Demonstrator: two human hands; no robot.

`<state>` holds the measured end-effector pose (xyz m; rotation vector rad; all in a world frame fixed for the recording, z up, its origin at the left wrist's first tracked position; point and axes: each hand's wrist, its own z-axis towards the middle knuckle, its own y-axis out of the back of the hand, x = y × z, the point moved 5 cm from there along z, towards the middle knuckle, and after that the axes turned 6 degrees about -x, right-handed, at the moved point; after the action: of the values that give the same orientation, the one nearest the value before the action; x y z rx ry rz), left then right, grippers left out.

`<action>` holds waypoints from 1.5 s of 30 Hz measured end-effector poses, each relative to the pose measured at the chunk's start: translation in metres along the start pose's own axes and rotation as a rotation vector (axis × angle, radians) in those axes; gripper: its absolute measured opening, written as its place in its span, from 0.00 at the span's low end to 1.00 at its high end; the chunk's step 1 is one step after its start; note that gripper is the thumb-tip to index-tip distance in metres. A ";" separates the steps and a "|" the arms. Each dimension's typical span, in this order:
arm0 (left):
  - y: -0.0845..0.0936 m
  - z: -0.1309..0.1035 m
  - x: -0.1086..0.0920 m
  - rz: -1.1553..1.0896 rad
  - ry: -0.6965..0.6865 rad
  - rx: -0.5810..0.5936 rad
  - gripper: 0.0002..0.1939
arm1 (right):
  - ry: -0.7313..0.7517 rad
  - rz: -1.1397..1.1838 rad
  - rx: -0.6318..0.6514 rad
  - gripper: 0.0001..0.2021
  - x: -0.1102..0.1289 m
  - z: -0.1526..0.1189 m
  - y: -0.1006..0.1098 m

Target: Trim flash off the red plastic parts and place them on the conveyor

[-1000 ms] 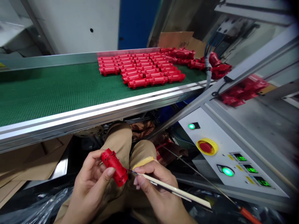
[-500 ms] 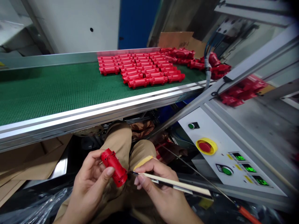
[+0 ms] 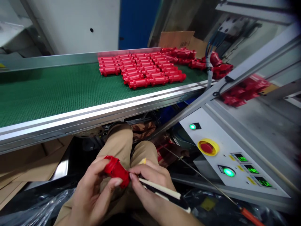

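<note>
My left hand (image 3: 90, 185) is closed around a red ribbed plastic tube (image 3: 117, 172), tilted over my lap with its lower end toward the right. In my right hand (image 3: 154, 180) is a slim cream-and-black tool (image 3: 164, 191), its back end pointing down and right. The right fingertips are pinched close against the tube's lower right side; the tool's tip is hidden there. A small yellow piece (image 3: 142, 161) shows behind the right fingers; I cannot tell what it is.
Many red tubes (image 3: 160, 81) lie in rows on a green conveyor belt (image 3: 63, 84), with more heaped at its right. At right stands a control panel (image 3: 217, 160) with lit green buttons and a red stop button (image 3: 207, 147). A thin rod with an orange handle (image 3: 249, 216) slants below.
My right hand has moved left, bringing its fingertips up to the tube. The tube has dropped slightly and turned a little. The green panel buttons now glow brighter.
</note>
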<state>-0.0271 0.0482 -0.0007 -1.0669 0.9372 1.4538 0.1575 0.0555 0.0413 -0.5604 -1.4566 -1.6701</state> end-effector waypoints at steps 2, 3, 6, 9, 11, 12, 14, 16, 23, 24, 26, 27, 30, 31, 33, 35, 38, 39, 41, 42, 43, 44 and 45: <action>0.001 -0.001 0.002 0.028 -0.093 0.039 0.21 | 0.026 -0.074 0.086 0.08 0.003 0.001 -0.004; 0.000 -0.001 0.002 0.035 -0.114 0.049 0.22 | 0.047 -0.129 0.107 0.09 0.005 0.001 -0.006; -0.001 -0.002 0.002 0.005 -0.053 0.018 0.21 | 0.132 -0.286 0.016 0.10 0.009 0.001 -0.006; 0.000 -0.001 0.007 -0.108 0.219 -0.085 0.16 | 0.144 -0.243 -0.209 0.09 0.006 -0.001 0.008; -0.001 0.000 0.013 -0.223 0.403 -0.139 0.13 | 0.060 -0.162 -0.251 0.07 -0.003 -0.002 0.020; -0.001 0.001 0.016 -0.285 0.468 -0.154 0.12 | 0.007 -0.139 -0.229 0.07 -0.008 -0.003 0.024; -0.003 0.003 0.021 -0.396 0.555 -0.154 0.12 | -0.083 -0.118 -0.126 0.07 -0.017 -0.003 0.027; -0.006 0.004 0.026 -0.475 0.618 -0.140 0.11 | -0.128 -0.086 -0.074 0.09 -0.021 -0.004 0.028; -0.009 0.003 0.024 -0.484 0.618 -0.109 0.11 | 0.047 0.166 -0.111 0.17 -0.001 -0.008 0.020; -0.009 0.003 0.022 -0.455 0.604 -0.097 0.10 | 0.068 0.209 -0.094 0.19 0.001 -0.009 0.018; -0.011 0.002 0.017 -0.403 0.605 -0.077 0.09 | 0.091 0.265 -0.100 0.20 0.005 -0.010 0.015; -0.011 0.001 0.015 -0.387 0.619 -0.074 0.10 | 0.101 0.279 -0.119 0.19 0.006 -0.010 0.014; -0.014 -0.002 0.011 -0.379 0.665 -0.072 0.11 | 0.148 0.273 -0.183 0.19 0.008 -0.010 0.010; -0.014 -0.002 0.011 -0.385 0.676 -0.068 0.11 | 0.163 0.270 -0.195 0.19 0.008 -0.010 0.009; -0.016 -0.003 0.012 -0.409 0.696 -0.062 0.11 | 0.185 0.264 -0.211 0.19 0.008 -0.010 0.006; -0.017 -0.003 0.012 -0.434 0.714 -0.056 0.11 | 0.188 0.261 -0.217 0.17 0.008 -0.009 0.004; -0.017 -0.003 0.012 -0.446 0.711 -0.051 0.11 | 0.191 0.251 -0.218 0.17 0.008 -0.009 0.003; -0.017 -0.003 0.012 -0.446 0.707 -0.052 0.11 | 0.195 0.248 -0.220 0.17 0.009 -0.009 0.003; -0.017 -0.002 0.011 -0.446 0.700 -0.055 0.11 | 0.203 0.242 -0.224 0.16 0.010 -0.009 0.003; -0.017 -0.002 0.011 -0.446 0.698 -0.057 0.11 | 0.205 0.240 -0.225 0.17 0.010 -0.009 0.004; -0.017 -0.002 0.010 -0.445 0.693 -0.058 0.11 | 0.201 0.237 -0.224 0.17 0.011 -0.009 0.004; -0.017 -0.001 0.010 -0.439 0.687 -0.059 0.11 | 0.193 0.234 -0.224 0.17 0.011 -0.009 0.004; -0.017 -0.001 0.009 -0.430 0.680 -0.059 0.10 | 0.181 0.229 -0.222 0.18 0.011 -0.009 0.003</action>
<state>-0.0104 0.0520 -0.0099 -1.7371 1.0399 0.7669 0.1557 0.0433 0.0495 -0.6523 -1.0447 -1.6617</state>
